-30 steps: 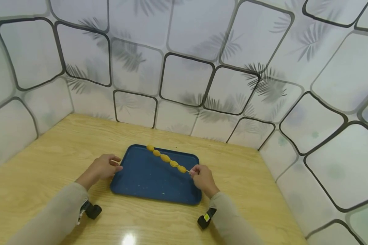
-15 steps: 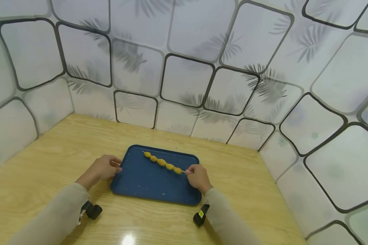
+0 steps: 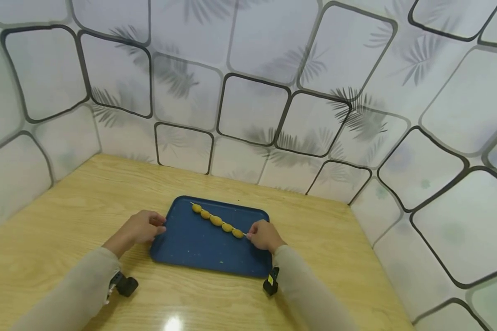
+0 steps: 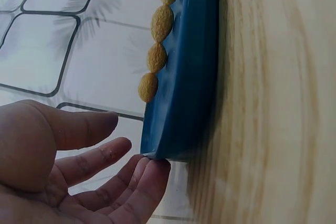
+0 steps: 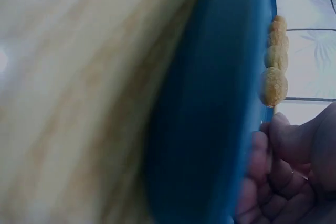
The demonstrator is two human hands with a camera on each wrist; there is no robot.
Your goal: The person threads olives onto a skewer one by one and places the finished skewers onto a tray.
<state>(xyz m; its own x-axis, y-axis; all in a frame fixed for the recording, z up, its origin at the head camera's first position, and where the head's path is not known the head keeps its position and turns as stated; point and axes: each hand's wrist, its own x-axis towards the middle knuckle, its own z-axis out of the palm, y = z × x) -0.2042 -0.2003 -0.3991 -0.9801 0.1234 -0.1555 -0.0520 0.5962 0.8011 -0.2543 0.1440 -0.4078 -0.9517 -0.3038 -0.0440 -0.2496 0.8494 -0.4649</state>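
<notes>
A skewer threaded with several golden-brown oval balls slants across the back half of a dark blue tray. My right hand pinches the bare stick at its right end between thumb and fingers, over the tray's right side. The right wrist view shows the thumb pressing on the stick just below the nearest ball. At the tray's left edge, my left hand has its fingers loosely spread. In the left wrist view its lower fingertips touch the tray's corner, with the thumb apart.
The tray lies on a light wood-grain table. Patterned walls close off the back and both sides. A small black camera is strapped to the left wrist, another black camera to the right.
The right hand has moved slightly left with the skewer, whose far end came down from above the tray's back rim to within the tray. The left hand has barely moved.
</notes>
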